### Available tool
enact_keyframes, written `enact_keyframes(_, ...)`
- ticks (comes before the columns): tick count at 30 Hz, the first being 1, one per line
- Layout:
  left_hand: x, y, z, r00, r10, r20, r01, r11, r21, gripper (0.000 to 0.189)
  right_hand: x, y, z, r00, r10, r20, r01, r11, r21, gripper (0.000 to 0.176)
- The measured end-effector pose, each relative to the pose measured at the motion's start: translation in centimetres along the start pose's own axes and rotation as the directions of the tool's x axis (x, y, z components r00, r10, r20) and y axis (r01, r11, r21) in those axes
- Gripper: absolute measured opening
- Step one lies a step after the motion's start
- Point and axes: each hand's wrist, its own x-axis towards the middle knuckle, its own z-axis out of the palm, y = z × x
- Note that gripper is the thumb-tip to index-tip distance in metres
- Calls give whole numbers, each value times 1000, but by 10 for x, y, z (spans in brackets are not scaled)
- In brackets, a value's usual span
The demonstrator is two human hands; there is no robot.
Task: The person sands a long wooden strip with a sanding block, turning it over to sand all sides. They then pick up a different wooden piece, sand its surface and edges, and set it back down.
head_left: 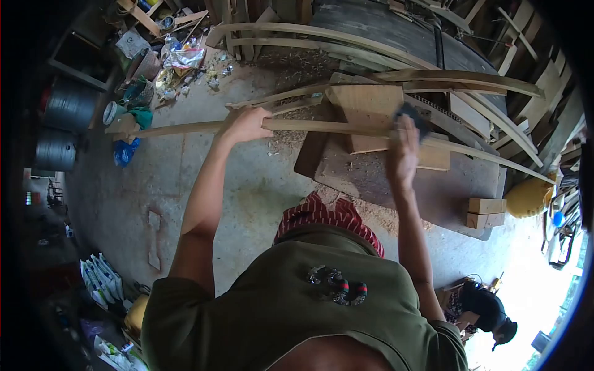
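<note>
A long, thin wooden strip (pixel 315 125) runs across the view in front of me, slightly curved down at its right end. My left hand (pixel 246 125) is closed around it left of the middle. Farther right, my right hand (pixel 405 148) lies over the strip, its fingers pressed on a dark, flat pad that looks like sandpaper (pixel 413 119). Motion blurs this hand and the pad. Under the strip there, a wooden block (pixel 365 102) stands on a brown work board (pixel 377 179). My right fingers hide where pad and strip meet.
More curved wooden strips (pixel 346 40) lie beyond the board. Two small wood blocks (pixel 486 213) sit at its right corner, near a yellow container (pixel 529 198). Sawdust covers the floor (pixel 247 204) nearby. Dark drums (pixel 71 105) stand left; another person (pixel 486 309) is at lower right.
</note>
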Motion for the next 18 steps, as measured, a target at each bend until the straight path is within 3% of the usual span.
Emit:
enact_keyframes(2,-10,-15,1,998,42,-40,-46,995,-91,48,5,-27,12,991,-18,134,18,1000,-2,53)
enact_keyframes(4,-32,-48,-2,954,165,-251,-119,975,190,44,7,-27,4,979,-72,191,71,997,12,51)
enact_keyframes(5,-37,-62,-10,956,154,-249,-108,976,190,44,8,-20,-2,973,-94,213,91,996,24,48)
enact_keyframes(7,-51,-82,-29,972,-234,-16,235,968,87,42,13,-17,-8,970,-111,215,100,993,59,42)
enact_keyframes(8,-57,-70,-32,958,-246,-145,258,963,72,34,15,-22,-9,978,-92,188,84,995,50,40)
enact_keyframes(9,-56,-68,-30,953,-264,-148,276,959,66,34,17,-27,-8,984,-74,159,68,997,43,39)
enact_keyframes(11,-56,-70,-27,937,-163,-309,223,960,167,26,16,-36,12,989,-100,107,101,995,-5,38)
enact_keyframes(13,-57,-78,-14,931,-141,-336,204,966,161,25,16,-50,26,985,-158,72,163,983,-80,38)
enact_keyframes(15,-52,-80,-9,928,-95,-361,165,972,170,24,26,-95,36,956,-286,65,277,953,125,40)
enact_keyframes(16,-51,-78,-8,940,-148,-308,197,971,134,22,30,-123,39,935,-339,107,317,930,184,45)
enact_keyframes(17,-52,-78,-6,948,-197,-250,229,968,103,20,31,-147,57,937,-300,176,255,937,240,48)
enact_keyframes(18,-53,-80,-1,951,-186,-247,218,970,109,20,35,-170,71,904,-359,233,313,925,215,46)
